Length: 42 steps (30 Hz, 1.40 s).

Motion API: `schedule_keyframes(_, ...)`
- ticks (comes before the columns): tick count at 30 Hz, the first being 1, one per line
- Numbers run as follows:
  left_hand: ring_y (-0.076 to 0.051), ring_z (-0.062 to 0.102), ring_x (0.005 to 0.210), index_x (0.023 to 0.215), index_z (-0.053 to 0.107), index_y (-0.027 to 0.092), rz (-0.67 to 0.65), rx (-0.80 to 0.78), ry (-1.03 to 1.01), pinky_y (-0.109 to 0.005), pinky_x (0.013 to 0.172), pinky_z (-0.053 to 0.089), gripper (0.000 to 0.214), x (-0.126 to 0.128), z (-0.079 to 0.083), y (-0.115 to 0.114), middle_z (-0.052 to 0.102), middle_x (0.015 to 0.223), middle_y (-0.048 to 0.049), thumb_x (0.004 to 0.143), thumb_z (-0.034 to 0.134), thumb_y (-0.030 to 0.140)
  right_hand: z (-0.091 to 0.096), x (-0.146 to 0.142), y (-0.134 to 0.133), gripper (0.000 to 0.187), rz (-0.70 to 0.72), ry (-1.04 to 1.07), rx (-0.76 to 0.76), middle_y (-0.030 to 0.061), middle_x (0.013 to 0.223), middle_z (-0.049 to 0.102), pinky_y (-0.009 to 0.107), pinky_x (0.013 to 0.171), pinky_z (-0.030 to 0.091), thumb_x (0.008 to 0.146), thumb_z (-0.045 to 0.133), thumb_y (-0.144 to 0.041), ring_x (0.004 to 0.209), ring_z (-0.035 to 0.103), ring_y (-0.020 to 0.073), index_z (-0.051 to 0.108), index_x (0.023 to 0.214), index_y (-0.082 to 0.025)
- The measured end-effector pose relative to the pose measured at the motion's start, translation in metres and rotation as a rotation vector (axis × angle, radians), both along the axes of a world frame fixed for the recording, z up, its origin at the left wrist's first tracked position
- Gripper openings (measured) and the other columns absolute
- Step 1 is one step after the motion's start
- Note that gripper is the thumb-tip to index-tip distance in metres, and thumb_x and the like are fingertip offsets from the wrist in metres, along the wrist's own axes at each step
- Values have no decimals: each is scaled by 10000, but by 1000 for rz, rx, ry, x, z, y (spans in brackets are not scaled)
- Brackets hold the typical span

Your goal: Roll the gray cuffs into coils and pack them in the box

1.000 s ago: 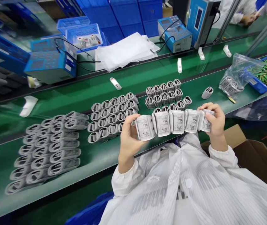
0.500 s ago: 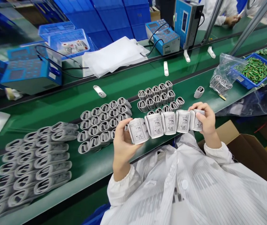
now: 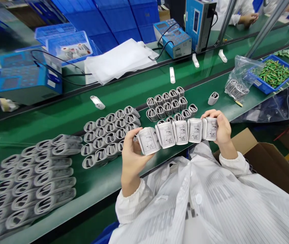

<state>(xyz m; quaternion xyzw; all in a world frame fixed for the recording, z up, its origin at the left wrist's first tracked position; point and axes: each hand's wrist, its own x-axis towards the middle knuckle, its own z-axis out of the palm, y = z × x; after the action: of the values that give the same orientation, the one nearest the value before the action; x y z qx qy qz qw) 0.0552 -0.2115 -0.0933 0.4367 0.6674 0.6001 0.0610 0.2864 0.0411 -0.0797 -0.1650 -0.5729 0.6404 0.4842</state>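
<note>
Between my two hands is a row of several rolled grey fabric cuffs [image 3: 181, 132], pressed side by side. Their light faces carry printed line drawings and point toward me. My left hand [image 3: 131, 152] is closed on the left end of the row, thumb and fingers around the end cuff. At the other end my right hand [image 3: 222, 128] grips the last cuff, its fingers behind and on top. Just beyond the held row stand more rolled cuffs [image 3: 168, 108] on the green bench, their spiral ends up. The held row hides part of them.
Two larger groups of rolled cuffs [image 3: 110, 139] stand to the left. One single cuff [image 3: 213, 98] stands to the right, near a clear bag [image 3: 238, 81] and a blue tray [image 3: 266, 88] of green parts. Small white parts [image 3: 172, 75] lie on the belt behind. An open cardboard box [image 3: 266, 162] is at lower right.
My right hand has shifted slightly, and the rightmost cuff now faces me more squarely. White parts on the belt have moved left. The view has shifted a little.
</note>
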Motion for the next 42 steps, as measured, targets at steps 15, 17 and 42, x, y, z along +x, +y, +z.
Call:
schedule_keyframes(15, -238, 750, 1128, 1474, 653, 288, -7, -89, -70, -296, 852, 644, 806, -7, -8, -1, 683, 1421, -94, 759, 1027, 290, -5, 3, 1, 493, 14, -49, -14, 59, 1034, 735, 424, 863, 623, 1085, 606, -733, 918, 704, 233, 681, 913, -277)
schedule_keyframes(17, -231, 747, 1122, 1473, 631, 288, -39, -114, -84, -298, 864, 645, 808, -9, -12, -3, 665, 1421, -93, 762, 1015, 281, -8, 8, 7, 430, 52, -122, 56, 61, 1089, 737, 435, 893, 633, 1028, 738, -689, 957, 722, 241, 673, 929, -275)
schedule_keyframes(42, -377, 609, 1379, 1405, 654, 228, 170, -315, -112, -653, 1232, 513, 477, 90, -126, 70, 649, 1431, -166, 941, 760, 248, -44, -123, 161, 713, 544, -813, 1188, 197, 1755, 577, 674, 1391, 423, 1058, 692, -670, 1679, 510, 419, 639, 1624, -239)
